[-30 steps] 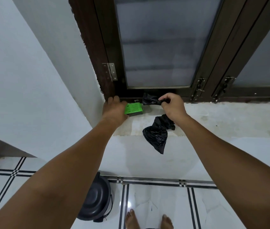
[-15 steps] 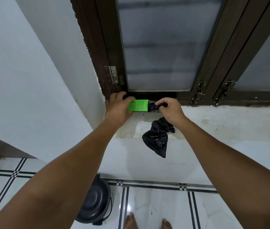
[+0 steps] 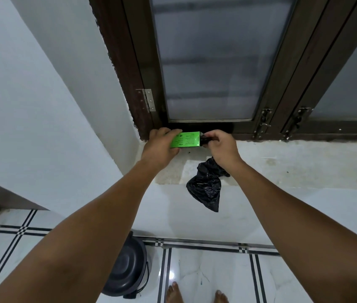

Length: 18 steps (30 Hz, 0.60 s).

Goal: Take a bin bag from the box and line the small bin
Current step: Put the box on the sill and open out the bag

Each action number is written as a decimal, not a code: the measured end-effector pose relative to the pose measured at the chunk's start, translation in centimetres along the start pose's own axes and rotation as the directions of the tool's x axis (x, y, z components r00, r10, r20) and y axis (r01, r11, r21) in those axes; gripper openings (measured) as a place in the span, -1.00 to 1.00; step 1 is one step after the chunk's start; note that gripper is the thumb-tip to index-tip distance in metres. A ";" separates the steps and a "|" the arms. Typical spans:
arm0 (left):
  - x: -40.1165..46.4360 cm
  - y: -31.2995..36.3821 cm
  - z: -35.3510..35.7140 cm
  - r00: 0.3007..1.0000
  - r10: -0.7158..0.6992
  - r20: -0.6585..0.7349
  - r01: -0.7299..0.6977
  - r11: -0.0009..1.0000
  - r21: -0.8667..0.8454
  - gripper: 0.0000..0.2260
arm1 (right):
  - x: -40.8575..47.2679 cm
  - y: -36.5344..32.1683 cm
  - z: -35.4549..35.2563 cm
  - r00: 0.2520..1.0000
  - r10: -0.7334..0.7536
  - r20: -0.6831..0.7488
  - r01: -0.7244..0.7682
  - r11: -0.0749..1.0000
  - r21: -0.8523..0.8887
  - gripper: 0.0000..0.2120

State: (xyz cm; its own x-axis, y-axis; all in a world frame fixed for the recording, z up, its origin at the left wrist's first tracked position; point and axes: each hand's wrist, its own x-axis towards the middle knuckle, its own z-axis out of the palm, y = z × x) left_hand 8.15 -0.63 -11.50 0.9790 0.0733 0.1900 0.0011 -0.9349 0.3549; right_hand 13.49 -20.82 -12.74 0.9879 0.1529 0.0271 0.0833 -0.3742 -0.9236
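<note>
So the person is standing at a window sill [image 3: 282, 165], both arms stretched out toward the far wall. The left hand [image 3: 159, 147] has the green box [image 3: 185, 139] wrapped in its fingers, gripping it from the left end and holding it up just above the sill, right in front of the dark window frame [image 3: 142, 68]. The box lies on its side with its printed face toward the camera, though the print is too small to read.

The right hand [image 3: 222, 147] is at the box's right end, fingers pinched tight on a bit of black plastic [image 3: 205, 139] sticking out of the opening. Looks like bag material, but how much is out can't be told since the fingers cover it.

Just below the right wrist there's a loose black bin bag [image 3: 208, 185], crumpled up, lying at the near edge of the sill with its pointed end hanging down over the white wall under it. Whether the right hand is also touching that one can't be told, the wrist hides the top of it.

Down on the tiled floor [image 3: 216, 272], near and to the left, sits the small bin [image 3: 127, 272], dark, round, lid on, up against the wall base. It's well apart from the box. Bare toes [image 3: 174, 291] show at the bottom edge.
</note>
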 end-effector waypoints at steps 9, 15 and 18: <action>0.1 0.3 -0.2 0.996 0.080 -0.026 -0.079 0.996 0.037 -0.44 | 0.3 0.1 0.5 0.985 -0.151 -0.081 0.129 0.966 -0.225 -0.95; 0.4 0.6 -0.2 0.998 0.030 -0.049 -0.030 1.000 -0.008 -0.44 | 0.4 -0.8 0.8 0.968 -0.245 -0.044 0.226 0.939 -0.259 -0.75; 0.5 0.2 -0.4 0.998 -0.011 -0.054 0.009 0.999 -0.040 -0.44 | 0.4 -1.5 0.5 0.966 -0.231 -0.117 0.204 0.957 -0.207 -0.68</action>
State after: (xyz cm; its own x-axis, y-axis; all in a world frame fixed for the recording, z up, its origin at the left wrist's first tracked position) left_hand 8.54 -0.65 -10.98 0.9665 0.1020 0.2354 0.0015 -0.9198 0.3924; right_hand 13.74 -19.72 -11.59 0.9502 0.1269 0.2846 0.3082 -0.5164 -0.7990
